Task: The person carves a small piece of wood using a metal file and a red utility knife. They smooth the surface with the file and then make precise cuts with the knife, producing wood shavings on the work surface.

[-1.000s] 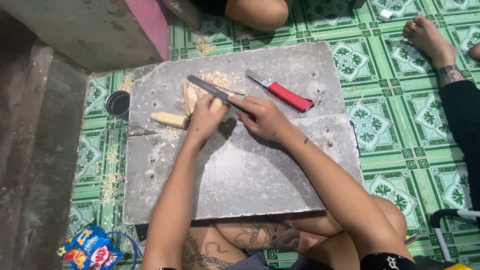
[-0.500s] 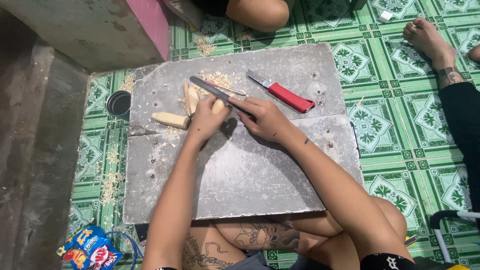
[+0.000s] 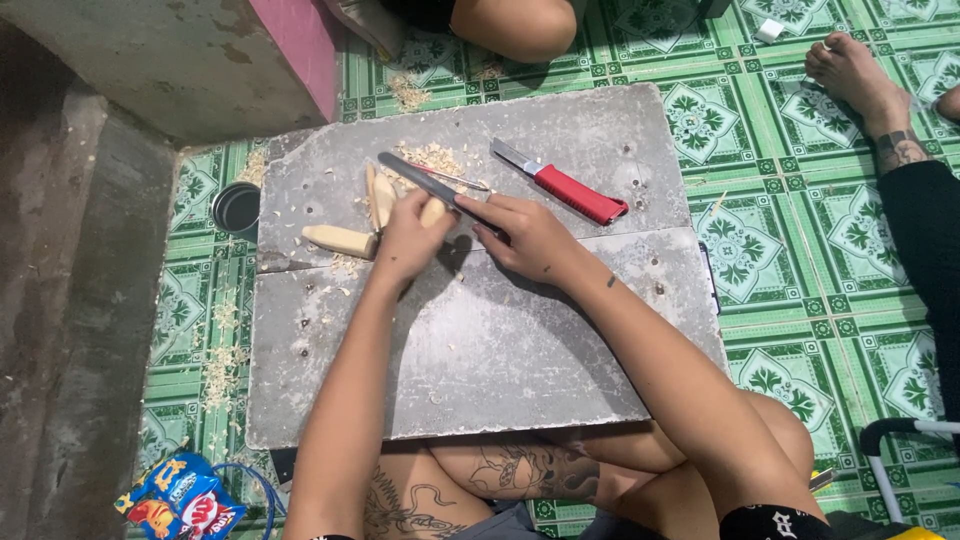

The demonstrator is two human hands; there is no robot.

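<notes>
Head view, frame centre: left hand (image 3: 408, 240) clenched round a pale carved wood piece (image 3: 432, 212), pinning it to the grey stone slab (image 3: 480, 340) as a cutting base, right hand (image 3: 525, 235) gripping a dark long-bladed knife (image 3: 425, 182) angled onto it, red-handled utility knife (image 3: 565, 185) spare beside

Both bare arms reach forward, hands close together.

The left hand (image 3: 408, 240) is curled shut, knuckles up, forearm running straight out from the body. The right hand (image 3: 525, 235) is closed in a fist-like grip just beside it, its tattooed forearm angling in from the right, elbow bent.
</notes>
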